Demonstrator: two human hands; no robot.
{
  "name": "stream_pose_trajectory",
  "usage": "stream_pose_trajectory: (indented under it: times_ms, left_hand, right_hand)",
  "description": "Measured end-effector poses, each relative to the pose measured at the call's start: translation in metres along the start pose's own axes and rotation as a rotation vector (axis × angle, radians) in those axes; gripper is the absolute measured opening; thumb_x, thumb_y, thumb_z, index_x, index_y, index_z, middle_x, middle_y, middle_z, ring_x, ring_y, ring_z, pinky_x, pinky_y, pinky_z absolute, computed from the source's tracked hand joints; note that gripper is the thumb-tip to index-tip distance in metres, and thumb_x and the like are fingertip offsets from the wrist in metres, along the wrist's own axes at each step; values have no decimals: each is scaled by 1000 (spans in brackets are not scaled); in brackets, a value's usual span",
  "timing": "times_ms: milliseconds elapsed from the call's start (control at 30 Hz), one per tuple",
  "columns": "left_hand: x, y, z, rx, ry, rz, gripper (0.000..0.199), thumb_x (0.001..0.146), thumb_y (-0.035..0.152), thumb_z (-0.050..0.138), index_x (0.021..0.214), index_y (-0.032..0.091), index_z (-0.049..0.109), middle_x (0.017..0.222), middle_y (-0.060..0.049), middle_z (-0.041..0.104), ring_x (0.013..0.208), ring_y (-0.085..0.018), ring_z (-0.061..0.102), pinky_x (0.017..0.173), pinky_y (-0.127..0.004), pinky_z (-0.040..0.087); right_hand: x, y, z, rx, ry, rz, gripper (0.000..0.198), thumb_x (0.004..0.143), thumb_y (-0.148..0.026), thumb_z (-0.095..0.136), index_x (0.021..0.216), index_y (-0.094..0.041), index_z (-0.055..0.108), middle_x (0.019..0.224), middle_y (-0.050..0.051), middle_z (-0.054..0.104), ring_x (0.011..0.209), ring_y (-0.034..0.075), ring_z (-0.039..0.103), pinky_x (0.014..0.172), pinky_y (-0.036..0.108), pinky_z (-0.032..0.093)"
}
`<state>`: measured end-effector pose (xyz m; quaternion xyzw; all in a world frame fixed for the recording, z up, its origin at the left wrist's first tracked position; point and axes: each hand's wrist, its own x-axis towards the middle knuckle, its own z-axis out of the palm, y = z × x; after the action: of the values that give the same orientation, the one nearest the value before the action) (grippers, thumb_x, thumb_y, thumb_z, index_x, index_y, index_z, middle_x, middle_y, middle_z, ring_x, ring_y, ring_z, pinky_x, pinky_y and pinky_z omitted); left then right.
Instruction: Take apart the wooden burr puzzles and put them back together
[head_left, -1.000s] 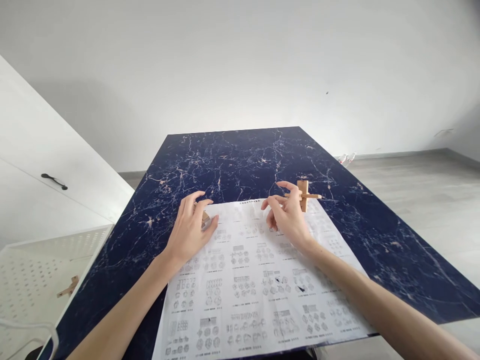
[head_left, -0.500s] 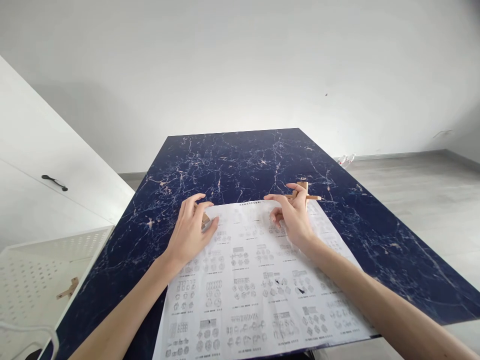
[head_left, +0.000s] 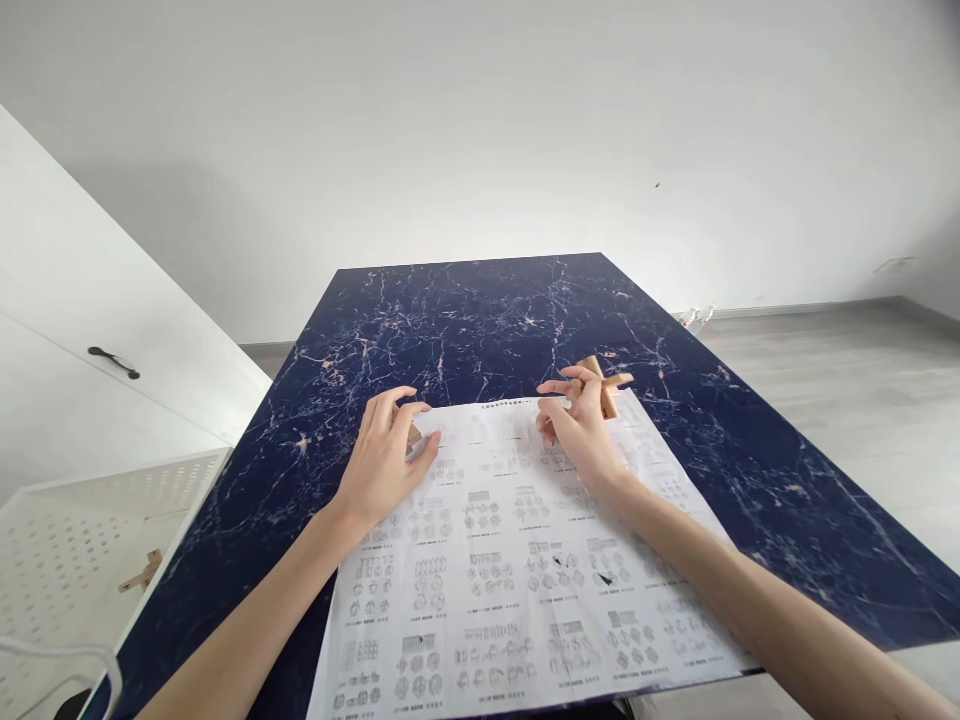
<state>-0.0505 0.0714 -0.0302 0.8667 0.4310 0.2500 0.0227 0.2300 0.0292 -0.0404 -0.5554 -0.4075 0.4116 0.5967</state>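
A large printed sheet (head_left: 480,520), covered in rows of small diagrams, lies at the near end of the dark blue marbled table (head_left: 465,330). At its far left corner my left hand (head_left: 386,445) is cupped over a small wooden block (head_left: 414,436), most of it hidden by the fingers; the thumb is held out to the side. Over the far right corner, my right hand (head_left: 585,430) has bent fingers against a cross-shaped piece of wooden bars (head_left: 609,398). That piece sits tilted behind the hand, and the fingers' contact with it is partly hidden.
Left of the table stands a white perforated basket (head_left: 67,540) with another wooden piece (head_left: 144,572) inside. A white cable (head_left: 67,652) curves at the lower left. Beyond it is a white cabinet with a black handle (head_left: 112,362). A wall rises behind the table.
The cross-shaped wooden piece has turned and tilted under my right hand, which has shifted slightly left. My left hand stays nearly in place.
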Motion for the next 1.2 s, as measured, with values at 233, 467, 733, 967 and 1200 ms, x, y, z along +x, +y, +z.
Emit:
stream_pose_trajectory:
  times_ms: [233, 467, 733, 967, 1200]
  left_hand:
    - [1, 1, 0, -50, 4, 15, 25, 110, 37, 57, 129, 22, 62, 148, -17, 55, 141, -39, 54, 108, -60, 58]
    - [0, 13, -6, -224, 11, 58, 23, 110, 40, 59, 128, 25, 63, 142, -12, 64, 136, -34, 60, 112, -57, 53]
    - [-7, 31, -8, -647, -41, 66, 57, 104, 61, 64, 150, 30, 50, 151, -13, 60, 134, -33, 60, 112, -53, 51]
    - [-12, 40, -6, -1043, -177, -24, 85, 93, 78, 71, 160, 35, 43, 163, -15, 54, 142, -38, 59, 121, -59, 47]
    - [-7, 50, -10, -1379, -410, -125, 79, 91, 72, 78, 154, 30, 57, 159, -15, 62, 145, -41, 61, 121, -60, 49]
  right_hand:
    - [-9, -1, 4, -62, -92, -79, 31, 90, -21, 65, 107, -29, 39, 118, 4, 58, 60, 10, 49, 51, 29, 40]
    - [-24, -1, 9, -322, -362, -322, 14, 100, -20, 56, 105, -27, 46, 96, 1, 63, 58, 12, 50, 54, 30, 39]
    - [-40, -1, 11, -561, -610, -643, 15, 92, -13, 54, 97, -26, 49, 69, -6, 47, 52, 11, 34, 50, 29, 26]
    - [-46, -1, 13, -612, -700, -885, 17, 90, -9, 51, 95, -25, 49, 72, -3, 52, 54, 14, 33, 48, 32, 26]
    - [-50, -5, 19, -598, -740, -995, 19, 96, -6, 45, 94, -24, 49, 76, -3, 51, 57, 13, 33, 50, 31, 26]
